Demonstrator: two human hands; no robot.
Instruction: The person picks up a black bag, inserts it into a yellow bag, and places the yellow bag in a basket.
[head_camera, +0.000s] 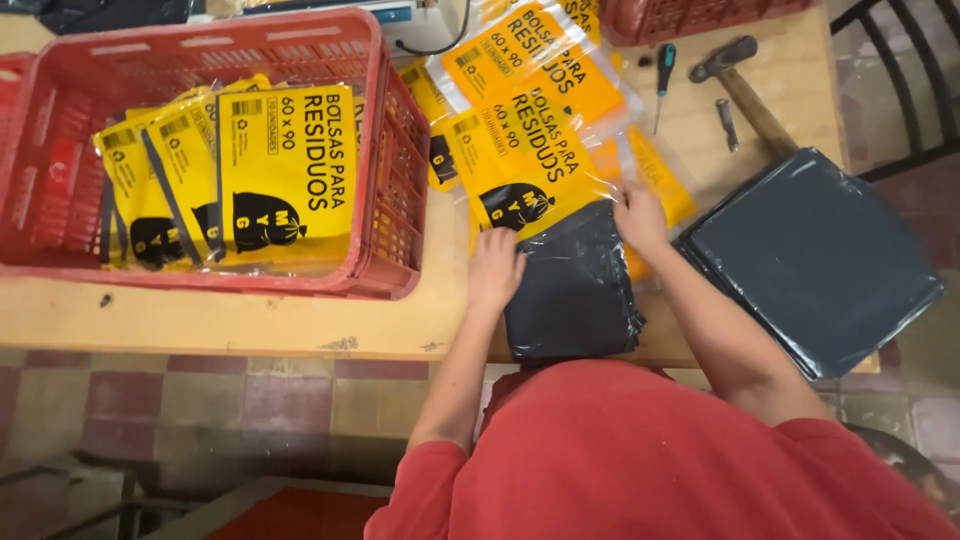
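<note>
Folded dark bags (572, 290), a flat stack half slid into a clear packet (540, 160) with a yellow printed card, lie on the table (200, 320) directly before you, at its near edge. Your left hand (494, 268) rests flat on the stack's upper left corner, fingers together and holding nothing. Your right hand (638, 215) sits at the stack's upper right corner, where the clear film begins; its fingertips are curled at the film's edge, and whether the grip pinches the film or only presses on it cannot be told. The stack's upper end is hidden under the yellow card, and its near end hangs just past the table edge above your red shirt (640, 460). The stack's long axis runs away from you, tilted slightly to the left, the packet's mouth facing you. More yellow packets (530, 50) lie fanned beneath and beyond. A larger pile of dark sheets (815, 255) sits just to the right, partly over the table edge. Beyond it lie a hammer (745, 85) and a screwdriver (662, 75). A red crate (60, 180) on the left holds filled packets (285, 170) standing on edge. The table is pale wood; the floor (200, 400) below is checked tile.
</note>
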